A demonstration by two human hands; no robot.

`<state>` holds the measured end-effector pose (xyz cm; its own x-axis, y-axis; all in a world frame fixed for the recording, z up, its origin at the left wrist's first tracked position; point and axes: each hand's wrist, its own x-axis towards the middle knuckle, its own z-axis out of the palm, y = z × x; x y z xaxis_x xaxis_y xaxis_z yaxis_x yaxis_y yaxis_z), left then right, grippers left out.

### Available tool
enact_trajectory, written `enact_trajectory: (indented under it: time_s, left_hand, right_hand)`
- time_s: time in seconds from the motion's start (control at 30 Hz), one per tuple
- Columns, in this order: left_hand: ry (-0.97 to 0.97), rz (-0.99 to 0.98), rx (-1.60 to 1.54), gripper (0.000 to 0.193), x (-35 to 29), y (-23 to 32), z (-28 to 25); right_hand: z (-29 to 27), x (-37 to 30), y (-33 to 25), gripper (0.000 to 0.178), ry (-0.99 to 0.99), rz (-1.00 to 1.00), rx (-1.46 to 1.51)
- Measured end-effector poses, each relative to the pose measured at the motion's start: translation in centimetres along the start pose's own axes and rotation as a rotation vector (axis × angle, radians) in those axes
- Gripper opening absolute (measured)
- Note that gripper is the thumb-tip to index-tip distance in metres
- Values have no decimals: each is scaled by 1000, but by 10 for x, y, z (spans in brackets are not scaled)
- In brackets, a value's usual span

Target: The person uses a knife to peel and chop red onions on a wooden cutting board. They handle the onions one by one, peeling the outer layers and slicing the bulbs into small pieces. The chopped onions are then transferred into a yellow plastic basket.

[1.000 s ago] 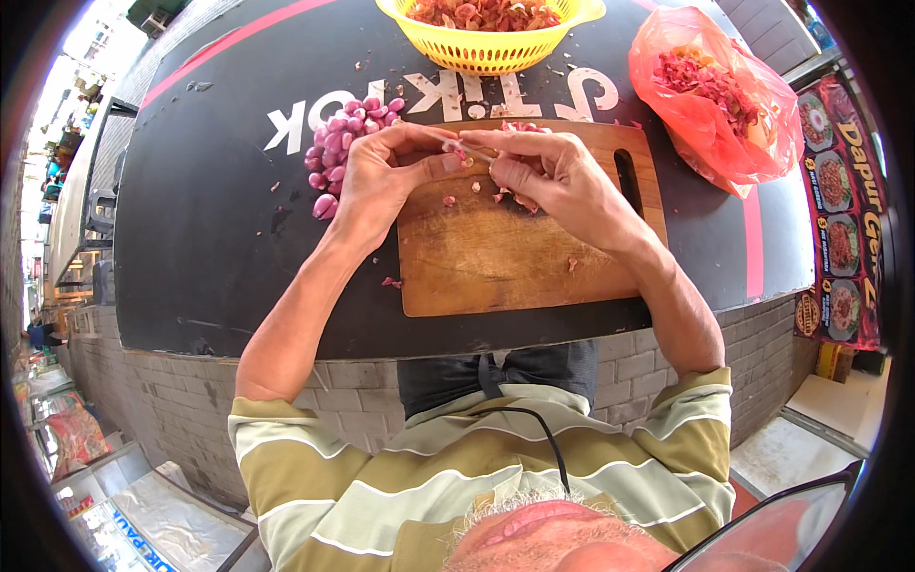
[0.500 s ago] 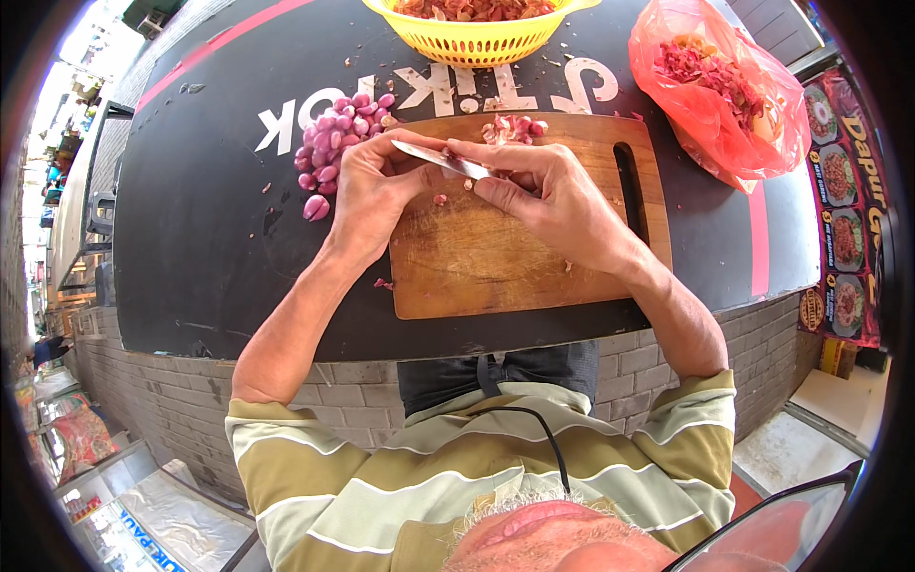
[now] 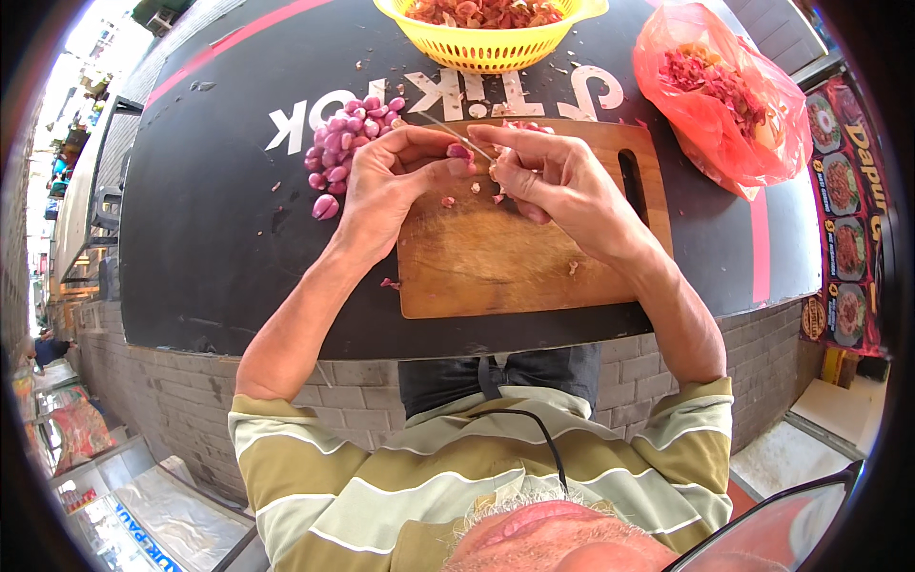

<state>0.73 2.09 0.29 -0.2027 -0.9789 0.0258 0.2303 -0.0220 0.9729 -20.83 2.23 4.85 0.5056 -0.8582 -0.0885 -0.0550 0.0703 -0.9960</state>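
Between the fingertips of my left hand (image 3: 389,186) is a small purple-red shallot (image 3: 460,152), pinched above the wooden cutting board (image 3: 496,272). My right hand (image 3: 572,191) grips a small knife (image 3: 448,130), its thin blade seen nearly edge-on, angled up and left past the shallot. The handle is hidden in my fingers. Bits of skin lie on the board under my hands. Just left of my left hand a pile of peeled shallots (image 3: 335,143) rests on the dark table. A heap of skins (image 3: 527,126) at the board's far edge is partly covered by my right hand.
A yellow plastic basket (image 3: 477,50) filled with brownish-red unpeeled shallots or skins stands at the far side. At the far right sits an open red plastic bag (image 3: 753,170) with skins inside. The dark table (image 3: 219,257) has white lettering and pink stripes.
The knife has turned from showing its flat side to nearly edge-on. My right hand has rolled and the shallot now shows at my left fingertips. The view has shifted slightly.
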Motion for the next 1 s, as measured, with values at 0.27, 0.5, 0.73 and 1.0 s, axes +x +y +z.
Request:
enact_trajectory:
  time_s: [0.27, 0.5, 0.73, 1.0]
  left_hand:
    - [2, -47, -85, 16, 0, 2, 3]
    - [17, -104, -102, 16, -8, 9, 2]
    - [-24, -54, -200, 14, -4, 5, 5]
    - [-36, 12, -248, 20, -2, 3, 5]
  right_hand:
    - [9, -7, -4, 45, -10, 59, -141]
    - [17, -5, -3, 45, 43, -3, -201]
    - [14, -8, 2, 41, 116, -12, -251]
    - [12, -5, 8, 42, 148, -7, -153]
